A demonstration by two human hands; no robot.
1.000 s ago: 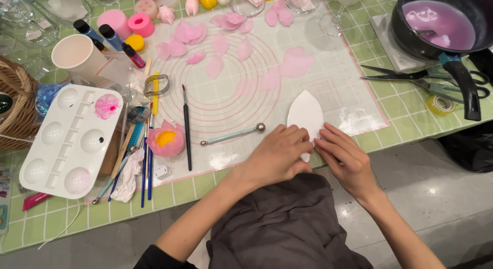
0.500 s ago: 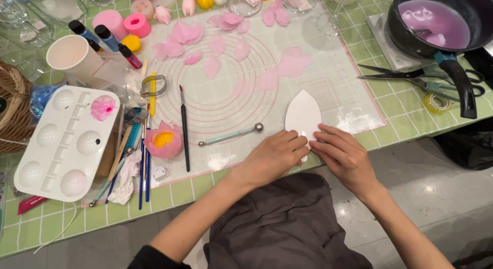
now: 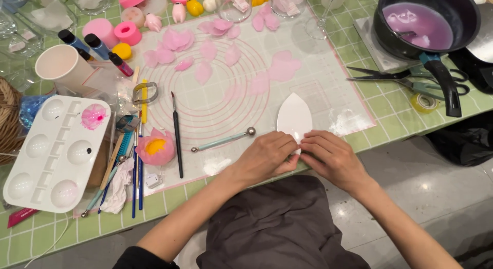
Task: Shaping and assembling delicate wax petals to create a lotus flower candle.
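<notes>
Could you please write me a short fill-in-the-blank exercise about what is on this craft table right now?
1. Both the left hand and the right hand pinch the lower end of a white, ____-shaped piece.
2. The black pan at the far right holds a ____ liquid.
3. The ball-tipped tool lies on the mat just to the ____ of the left hand.
4. One well of the white palette holds ____ paint.

Missing words: petal; purple; left; pink

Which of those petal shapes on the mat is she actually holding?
The big white pointed petal, pinched at its base by both hands; the pink ones lie untouched farther up the mat.
</notes>
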